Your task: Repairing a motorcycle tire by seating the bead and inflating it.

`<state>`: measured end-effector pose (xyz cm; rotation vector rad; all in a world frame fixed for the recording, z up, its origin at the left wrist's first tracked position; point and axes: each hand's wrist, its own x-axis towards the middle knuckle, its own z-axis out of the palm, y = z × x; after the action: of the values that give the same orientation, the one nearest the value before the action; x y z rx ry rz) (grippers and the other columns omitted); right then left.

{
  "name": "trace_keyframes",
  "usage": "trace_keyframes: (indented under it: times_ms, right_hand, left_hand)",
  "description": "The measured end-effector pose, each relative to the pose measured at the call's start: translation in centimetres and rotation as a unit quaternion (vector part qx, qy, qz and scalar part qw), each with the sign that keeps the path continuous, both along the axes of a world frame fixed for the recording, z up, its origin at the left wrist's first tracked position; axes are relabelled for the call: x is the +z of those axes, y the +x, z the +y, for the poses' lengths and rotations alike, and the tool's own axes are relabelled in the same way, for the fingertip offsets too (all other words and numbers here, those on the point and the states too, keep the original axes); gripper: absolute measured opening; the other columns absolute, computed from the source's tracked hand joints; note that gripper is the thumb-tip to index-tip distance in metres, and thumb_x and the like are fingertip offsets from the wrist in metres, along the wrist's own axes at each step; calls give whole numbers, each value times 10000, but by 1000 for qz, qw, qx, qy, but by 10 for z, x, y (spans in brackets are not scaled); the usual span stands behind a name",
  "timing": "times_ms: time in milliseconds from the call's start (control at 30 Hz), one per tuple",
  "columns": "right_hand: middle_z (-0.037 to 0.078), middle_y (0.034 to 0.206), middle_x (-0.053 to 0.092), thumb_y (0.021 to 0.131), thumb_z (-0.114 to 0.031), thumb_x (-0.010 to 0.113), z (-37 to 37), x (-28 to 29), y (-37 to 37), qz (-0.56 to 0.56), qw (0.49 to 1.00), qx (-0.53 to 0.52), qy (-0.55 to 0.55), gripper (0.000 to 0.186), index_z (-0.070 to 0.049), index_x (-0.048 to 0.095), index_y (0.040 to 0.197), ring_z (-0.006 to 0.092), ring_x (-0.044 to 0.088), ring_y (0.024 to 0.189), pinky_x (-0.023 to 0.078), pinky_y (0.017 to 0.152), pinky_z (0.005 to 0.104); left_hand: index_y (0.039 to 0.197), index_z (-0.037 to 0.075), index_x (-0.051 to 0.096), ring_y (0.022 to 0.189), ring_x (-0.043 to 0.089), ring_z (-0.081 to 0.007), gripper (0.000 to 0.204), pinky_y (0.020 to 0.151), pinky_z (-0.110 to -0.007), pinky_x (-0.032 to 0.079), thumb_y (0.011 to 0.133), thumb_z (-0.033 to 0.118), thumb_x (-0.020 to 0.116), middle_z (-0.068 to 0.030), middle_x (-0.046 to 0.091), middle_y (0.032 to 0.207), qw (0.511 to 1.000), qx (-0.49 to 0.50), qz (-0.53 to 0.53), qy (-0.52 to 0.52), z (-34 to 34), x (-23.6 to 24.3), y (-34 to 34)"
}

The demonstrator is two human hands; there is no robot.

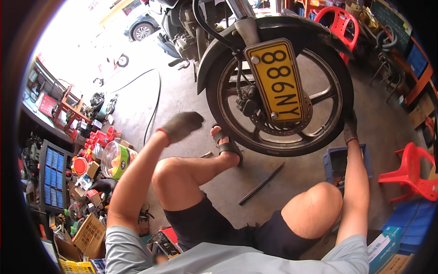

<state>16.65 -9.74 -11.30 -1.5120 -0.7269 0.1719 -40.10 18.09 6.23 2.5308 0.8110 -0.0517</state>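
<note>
On the concrete workshop floor (182,98), seen from the head camera, we sit facing the front wheel (279,91) of a motorcycle (191,27). We count 2 hands, both in dark work gloves. Our right hand (350,128) lies closed against the tyre (344,86) at the wheel's right edge, fingers curled on the rubber. Our left hand (181,125) is raised in the air to the left of the wheel, apart from it, with nothing in it; the glove looks loosely curled, though we cannot tell exactly how far the fingers are closed.

A yellow plate (274,80) is bolted in front of the spokes, under the dark mudguard (273,27), with the brake disc (292,123) behind it. Our left foot in a black sandal (226,145) rests just under the lower left of the tyre, touching or nearly touching it. A thin dark metal rod (261,183) lies on the floor between our knees. A blue crate (340,162) sits below our right forearm.

To the left, boxes and parts crowd the floor, among them a clear round tub (116,160). We see 2 red plastic stools, 1 (413,173) at the right and 1 (340,23) behind the wheel. A black hose (153,105) curves across the floor towards the bright doorway.
</note>
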Motion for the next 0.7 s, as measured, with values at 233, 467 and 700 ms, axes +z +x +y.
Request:
trace_keyframes:
  times_ms: [233,467,700]
  right_hand:
    - [44,1241,552,885,-251,620,-19,-68,-30,189,982,-4,24,478,-38,496,1294,186,525,1104,404,954,293]
    - [14,1242,535,909,-306,581,-33,-68,-66,261,963,24,-67,478,-88,473,1320,137,516,1080,416,912,295]
    - [67,1360,448,929,-305,560,-17,31,-17,63,997,49,13,577,-22,362,1391,191,440,1229,317,1060,316]
  left_hand:
    - [1203,-21,557,1052,581,-210,395,915,-317,458,908,241,570,-140,618,1156,942,195,-144,-231,45,-97,-24]
    - [1393,68,360,1185,470,-192,628,940,-334,426,927,466,500,-96,481,1332,778,289,-397,-391,44,-248,53]
    - [1375,17,368,1251,417,-219,741,1072,-368,314,889,561,499,-100,453,1365,594,269,-491,-578,46,-330,81]
